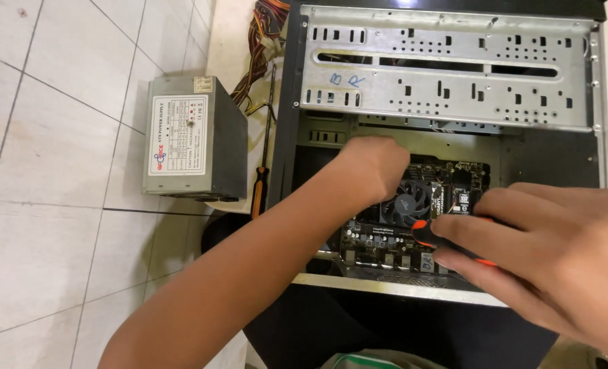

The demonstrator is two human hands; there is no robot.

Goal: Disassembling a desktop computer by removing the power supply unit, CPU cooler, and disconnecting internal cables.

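An open black computer case lies on its side with a metal drive cage across its top. Inside sits a dark motherboard with a round cooler fan. My left hand reaches into the case, fingers curled down by the fan and the board's upper edge; whether it grips anything is hidden. My right hand is closed around an orange and black screwdriver handle held over the board's right side.
A grey power supply box stands on the tiled floor left of the case, its bundle of coloured cables running up behind. A second screwdriver with an orange and black handle lies between the box and the case.
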